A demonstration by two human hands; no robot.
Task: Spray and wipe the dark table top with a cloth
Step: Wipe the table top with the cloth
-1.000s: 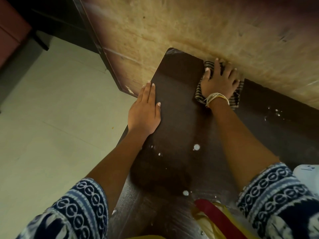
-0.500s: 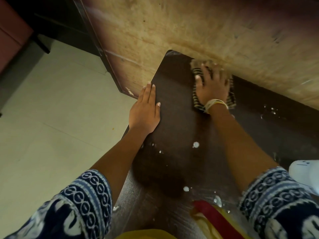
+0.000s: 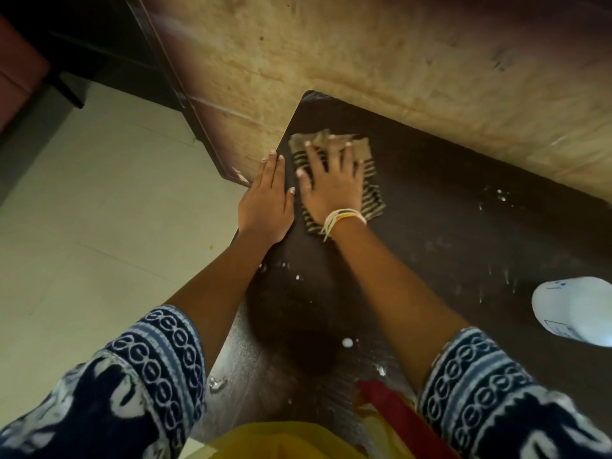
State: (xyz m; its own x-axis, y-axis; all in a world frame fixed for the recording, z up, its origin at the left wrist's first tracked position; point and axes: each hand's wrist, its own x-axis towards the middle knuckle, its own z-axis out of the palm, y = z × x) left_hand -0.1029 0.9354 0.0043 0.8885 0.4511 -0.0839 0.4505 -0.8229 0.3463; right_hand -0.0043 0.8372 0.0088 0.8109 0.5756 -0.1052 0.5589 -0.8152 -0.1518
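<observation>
The dark table top (image 3: 447, 233) runs from the centre to the right, flecked with white drops and streaks. A striped cloth (image 3: 372, 198) lies flat near the table's far left corner. My right hand (image 3: 331, 185) presses on the cloth with fingers spread and straight. My left hand (image 3: 266, 200) rests flat on the table's left edge, fingers together, right beside the right hand. A white spray bottle (image 3: 576, 313) stands on the table at the right edge of the view.
A beige wall (image 3: 397, 61) backs the table's far edge. Pale floor tiles (image 3: 82, 226) lie to the left, with dark furniture at the upper left. Red and yellow fabric (image 3: 390, 412) hangs at the table's near edge.
My right hand has slid the cloth leftward along the far edge, from the middle of the table toward the left corner, ending beside my left hand. The left hand has stayed put.
</observation>
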